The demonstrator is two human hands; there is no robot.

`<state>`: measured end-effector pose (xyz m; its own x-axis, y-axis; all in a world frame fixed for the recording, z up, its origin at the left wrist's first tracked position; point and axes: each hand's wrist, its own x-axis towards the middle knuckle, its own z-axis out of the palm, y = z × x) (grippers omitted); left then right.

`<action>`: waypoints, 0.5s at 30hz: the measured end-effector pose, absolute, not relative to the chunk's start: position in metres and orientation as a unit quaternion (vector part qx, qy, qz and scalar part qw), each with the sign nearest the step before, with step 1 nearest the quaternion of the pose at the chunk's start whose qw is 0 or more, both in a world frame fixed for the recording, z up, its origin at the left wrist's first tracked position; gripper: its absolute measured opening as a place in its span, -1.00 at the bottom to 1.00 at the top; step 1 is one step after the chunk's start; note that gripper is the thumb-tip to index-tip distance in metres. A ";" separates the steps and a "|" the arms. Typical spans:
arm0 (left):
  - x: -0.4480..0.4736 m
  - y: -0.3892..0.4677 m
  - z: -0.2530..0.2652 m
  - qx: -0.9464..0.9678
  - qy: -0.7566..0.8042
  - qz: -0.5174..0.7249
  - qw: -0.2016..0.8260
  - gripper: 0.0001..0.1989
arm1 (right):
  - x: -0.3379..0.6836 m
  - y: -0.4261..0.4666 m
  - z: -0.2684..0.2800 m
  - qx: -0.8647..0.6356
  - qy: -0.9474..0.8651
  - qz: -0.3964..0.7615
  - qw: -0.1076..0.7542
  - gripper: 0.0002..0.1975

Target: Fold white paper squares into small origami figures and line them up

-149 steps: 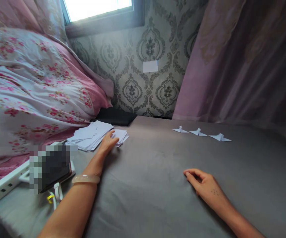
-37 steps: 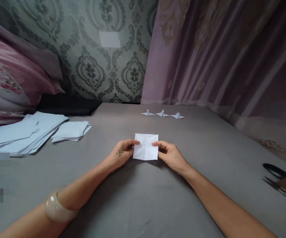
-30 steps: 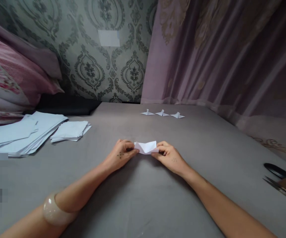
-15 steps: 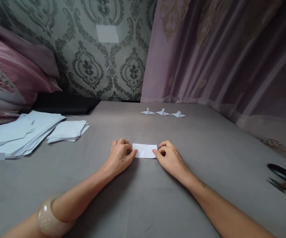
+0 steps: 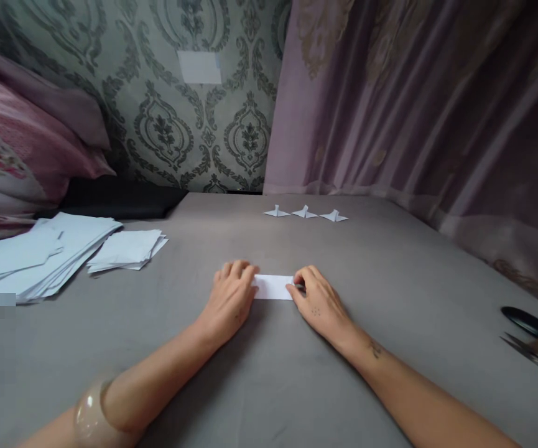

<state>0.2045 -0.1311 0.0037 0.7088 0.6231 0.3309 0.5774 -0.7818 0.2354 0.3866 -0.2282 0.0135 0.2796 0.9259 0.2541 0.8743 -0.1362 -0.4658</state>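
Observation:
A folded sheet of white paper, a flat narrow rectangle, lies on the grey cloth between my hands. My left hand is at its left end, fingers curled over the edge and thumb against the paper. At the right end, my right hand pinches the paper's edge between thumb and curled forefinger. Further back stand three small folded paper figures with pointed wings: a left one, a middle one and a right one.
On the left lie a stack of large white sheets and a smaller stack of square paper. Scissors with a black handle lie at the far right. A black folded item rests at the back left. Curtains hang along the right.
My left hand has turned over and shifted inward, its fingers now covering more of the paper's left end. My right hand keeps its grip at the right end, slightly further left.

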 end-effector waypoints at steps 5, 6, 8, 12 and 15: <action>0.208 -0.138 0.018 0.982 0.136 0.107 0.077 -0.67 | 0.383 -0.229 0.013 -0.640 -0.719 0.029 0.270 -0.69; 0.208 -0.139 0.020 0.984 0.129 0.092 0.081 -0.67 | 0.383 -0.228 0.013 -0.621 -0.737 0.028 0.265 -0.65; 0.207 -0.140 0.022 0.985 0.135 0.080 0.074 -0.65 | 0.382 -0.229 0.012 -0.604 -0.754 0.021 0.258 -0.63; 0.207 -0.143 0.022 0.983 0.153 0.080 0.066 -0.64 | 0.377 -0.233 0.015 -0.624 -0.745 -0.010 0.235 -0.70; 0.207 -0.146 0.021 0.980 0.159 0.088 0.075 -0.62 | 0.368 -0.240 0.021 -0.642 -0.740 -0.028 0.198 -0.71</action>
